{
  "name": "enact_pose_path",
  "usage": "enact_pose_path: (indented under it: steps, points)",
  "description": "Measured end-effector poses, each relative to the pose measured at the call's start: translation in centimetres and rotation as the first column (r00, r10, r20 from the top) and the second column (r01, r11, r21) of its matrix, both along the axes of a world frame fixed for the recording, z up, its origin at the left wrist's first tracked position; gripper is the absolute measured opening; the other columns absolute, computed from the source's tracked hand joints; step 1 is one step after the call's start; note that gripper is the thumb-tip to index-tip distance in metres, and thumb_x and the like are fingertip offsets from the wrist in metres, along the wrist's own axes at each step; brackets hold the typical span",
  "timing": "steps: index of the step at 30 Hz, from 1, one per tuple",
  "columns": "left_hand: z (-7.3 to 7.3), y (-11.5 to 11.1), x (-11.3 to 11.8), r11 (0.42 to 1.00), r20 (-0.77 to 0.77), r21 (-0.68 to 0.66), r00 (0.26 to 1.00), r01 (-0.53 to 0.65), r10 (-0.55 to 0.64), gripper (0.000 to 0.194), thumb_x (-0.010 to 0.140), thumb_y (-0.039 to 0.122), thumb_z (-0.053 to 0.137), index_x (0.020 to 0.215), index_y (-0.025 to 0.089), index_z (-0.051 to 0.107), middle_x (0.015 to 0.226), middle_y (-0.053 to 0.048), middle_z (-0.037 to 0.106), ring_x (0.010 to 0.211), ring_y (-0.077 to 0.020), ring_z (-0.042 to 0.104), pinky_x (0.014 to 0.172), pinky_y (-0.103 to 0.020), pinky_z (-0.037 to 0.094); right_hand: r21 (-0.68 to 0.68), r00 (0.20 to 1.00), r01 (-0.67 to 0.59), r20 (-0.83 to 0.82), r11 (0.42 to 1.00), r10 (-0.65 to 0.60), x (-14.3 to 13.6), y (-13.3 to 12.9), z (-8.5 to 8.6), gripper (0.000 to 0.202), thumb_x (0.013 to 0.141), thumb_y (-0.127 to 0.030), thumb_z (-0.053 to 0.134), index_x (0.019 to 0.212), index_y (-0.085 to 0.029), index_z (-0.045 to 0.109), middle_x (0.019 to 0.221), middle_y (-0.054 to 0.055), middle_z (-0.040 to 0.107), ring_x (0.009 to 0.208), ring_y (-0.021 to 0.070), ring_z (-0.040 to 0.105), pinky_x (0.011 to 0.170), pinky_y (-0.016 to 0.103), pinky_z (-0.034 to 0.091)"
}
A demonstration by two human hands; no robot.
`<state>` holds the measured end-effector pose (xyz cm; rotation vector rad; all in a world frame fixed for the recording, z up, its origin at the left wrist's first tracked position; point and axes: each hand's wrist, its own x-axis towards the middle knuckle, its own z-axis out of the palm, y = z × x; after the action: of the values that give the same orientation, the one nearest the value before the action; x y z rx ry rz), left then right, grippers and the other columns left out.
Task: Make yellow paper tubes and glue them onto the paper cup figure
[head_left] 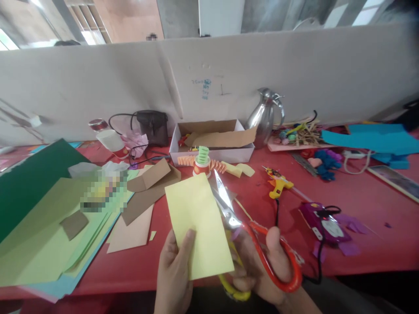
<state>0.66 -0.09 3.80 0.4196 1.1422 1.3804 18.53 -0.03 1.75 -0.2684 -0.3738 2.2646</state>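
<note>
Cardboard [218, 139] in box [225, 155]; scissors [231, 219] in hand [256, 269]

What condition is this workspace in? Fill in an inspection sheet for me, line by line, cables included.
Surface: red tabletop, heavily covered toward the back and left.
Job's things: yellow sheet, flat; scissors at its right edge, contact unclear.
Clutter: coloured paper stack, white box holding cardboard, yellow glue gun, metal jug.
Hands: left hand grips the sheet; right hand holds the scissors.
Cables: black cable runs from the purple box toward the near edge; white cord at right.
Surroundings: pale partition behind, with blue writing.
Spills: nothing seen.
</note>
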Motion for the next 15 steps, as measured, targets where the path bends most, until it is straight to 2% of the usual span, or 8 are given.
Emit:
enact_pose_path:
  steps: [6, 8, 10, 12, 15]
  points:
    - [-0.2, -0.2, 0.0, 1.0, -0.004, -0.02, 1.0, 0.002, -0.002, 0.063, 0.072, 0.036, 0.084, 0.129, 0.024, 0.06, 0.106, -0.008, 0.078, 0.086, -0.0245, 0.076, 0.071, -0.03, 0.063, -0.004, 0.999, 0.041, 0.007, 0.999, -0.041, -0.3, 0.4, 0.5, 0.082, 0.067, -0.089, 0.059, 0.112, -0.021, 0.056, 0.086, 0.002, 0.053, 0.06, 0.0094, 0.035, 0.045, 0.019, 0.019]
    - [-0.3, -0.3, -0.1, 1.0, -0.003, -0.02, 1.0, 0.001, -0.001, 0.063, 0.071, 0.035, 0.085, 0.128, 0.024, 0.061, 0.105, -0.008, 0.078, 0.086, -0.0252, 0.076, 0.071, -0.03, 0.063, -0.009, 0.995, 0.098, 0.038, 0.995, -0.097, 0.0, 0.5, 0.9, 0.082, 0.065, -0.089, 0.06, 0.112, -0.021, 0.056, 0.082, 0.002, 0.052, 0.06, 0.0097, 0.035, 0.045, 0.019, 0.019]
    - [-0.5, -0.1, -0.7, 1.0, -0.021, -0.03, 1.0, 0.003, -0.004, 0.062, 0.069, 0.035, 0.086, 0.126, 0.024, 0.063, 0.102, -0.008, 0.078, 0.086, -0.0258, 0.076, 0.07, -0.03, 0.062, -0.017, 0.974, 0.207, 0.102, 0.978, -0.204, 0.5, 0.7, 1.4, 0.078, 0.067, -0.088, 0.061, 0.109, -0.022, 0.057, 0.081, 0.001, 0.05, 0.061, 0.01, 0.035, 0.044, 0.019, 0.02]
    - [-0.8, 0.4, -2.1, 0.999, -0.076, -0.045, 0.997, 0.005, -0.009, 0.06, 0.067, 0.037, 0.087, 0.122, 0.023, 0.066, 0.1, -0.009, 0.079, 0.083, -0.0266, 0.076, 0.067, -0.031, 0.062, -0.006, 0.916, 0.337, 0.233, 0.941, -0.326, 1.0, 1.1, 1.9, 0.064, 0.073, -0.079, 0.065, 0.103, -0.023, 0.057, 0.081, 0.001, 0.05, 0.061, 0.0104, 0.036, 0.045, 0.019, 0.021]
    - [-1.0, 2.3, -5.8, 0.999, -0.247, -0.038, 0.969, -0.002, -0.007, 0.057, 0.065, 0.042, 0.086, 0.115, 0.02, 0.07, 0.095, -0.011, 0.079, 0.078, -0.0274, 0.075, 0.062, -0.031, 0.061, 0.044, 0.757, 0.482, 0.481, 0.875, -0.441, 1.7, 1.9, 1.9, 0.041, 0.074, -0.05, 0.081, 0.092, -0.023, 0.056, 0.079, -0.001, 0.05, 0.062, 0.0107, 0.04, 0.046, 0.02, 0.022]
